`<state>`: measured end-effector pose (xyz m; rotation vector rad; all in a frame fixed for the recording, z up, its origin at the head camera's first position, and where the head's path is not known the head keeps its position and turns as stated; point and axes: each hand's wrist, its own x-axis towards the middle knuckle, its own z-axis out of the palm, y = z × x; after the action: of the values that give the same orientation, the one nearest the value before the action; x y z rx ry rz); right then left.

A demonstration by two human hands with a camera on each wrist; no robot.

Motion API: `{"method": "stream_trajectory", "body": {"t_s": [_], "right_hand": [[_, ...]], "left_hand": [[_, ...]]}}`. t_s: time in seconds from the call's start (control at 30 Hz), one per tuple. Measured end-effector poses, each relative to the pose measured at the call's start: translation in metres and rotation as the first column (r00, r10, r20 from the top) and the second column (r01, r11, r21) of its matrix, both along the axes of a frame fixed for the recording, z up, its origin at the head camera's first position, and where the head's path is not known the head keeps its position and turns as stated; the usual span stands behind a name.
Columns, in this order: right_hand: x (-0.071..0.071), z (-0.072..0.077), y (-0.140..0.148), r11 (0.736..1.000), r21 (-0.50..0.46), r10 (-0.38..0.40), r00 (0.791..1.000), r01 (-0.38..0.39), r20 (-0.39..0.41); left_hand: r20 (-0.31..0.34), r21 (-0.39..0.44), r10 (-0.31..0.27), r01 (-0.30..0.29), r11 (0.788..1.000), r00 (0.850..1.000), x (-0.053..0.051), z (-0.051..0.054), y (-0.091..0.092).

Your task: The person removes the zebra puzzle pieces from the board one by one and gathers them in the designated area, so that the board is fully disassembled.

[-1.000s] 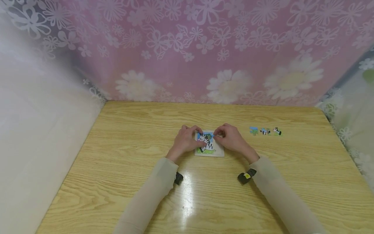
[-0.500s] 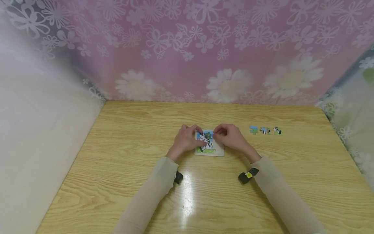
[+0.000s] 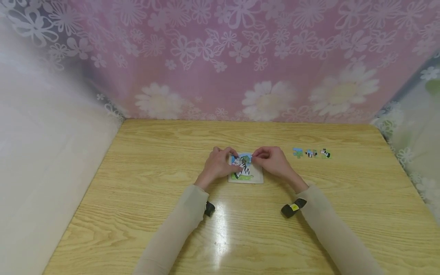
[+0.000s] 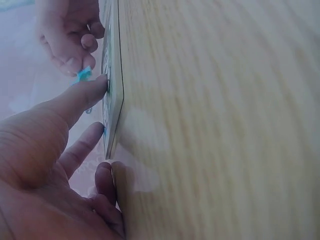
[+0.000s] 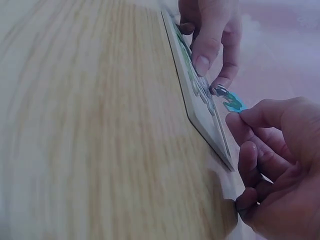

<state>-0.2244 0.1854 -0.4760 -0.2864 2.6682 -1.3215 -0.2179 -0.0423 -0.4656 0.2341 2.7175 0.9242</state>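
Here, R fingers (image 5: 265, 114) pinch pc (image 5: 233, 103); board (image 3: 258, 176) bare nr R edge; L fingers (image 4: 82, 97) wide.

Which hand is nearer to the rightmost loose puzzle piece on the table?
Right. The right hand pinches another piece to the left of the rightmost loose puzzle piece; the left hand is farther left, touching the zebra picture.
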Motion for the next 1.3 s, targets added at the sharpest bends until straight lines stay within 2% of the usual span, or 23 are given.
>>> {"method": "stream_trajectory", "body": {"t_s": [0.17,0.4,0.67,0.83,1.0,1.3], "right_hand": [[0.005,0.005,0.005,1.0,-0.007,-0.005,1.0,0.005,0.009],[0.013,0.007,0.02,1.0,-0.008,-0.014,1.0,0.013,-0.012],[0.023,0.011,0.042,0.999,-0.022,-0.031,1.0,0.031,-0.002],[0.029,0.013,0.058,0.998,0.0,-0.063,0.998,0.063,0.005],[0.034,0.013,0.074,0.997,0.024,-0.072,0.997,0.073,-0.021],[0.043,0.011,0.104,0.995,0.049,-0.089,0.996,0.09,-0.025]], "left_hand": [[0.0,0.001,-0.013,0.013,1.0,1.0,0.0,-0.002,-0.001],[-0.019,0.054,-0.048,0.049,0.997,0.999,0.003,-0.007,-0.006],[-0.016,0.021,-0.098,0.098,0.995,0.995,0.011,-0.006,-0.009],[-0.002,-0.002,-0.097,0.097,0.995,0.995,0.011,-0.002,-0.007],[0.001,-0.017,-0.087,0.087,0.996,0.996,0.011,0.0,-0.006],[0.008,-0.002,-0.087,0.087,0.996,0.996,0.012,-0.001,-0.006]]}}
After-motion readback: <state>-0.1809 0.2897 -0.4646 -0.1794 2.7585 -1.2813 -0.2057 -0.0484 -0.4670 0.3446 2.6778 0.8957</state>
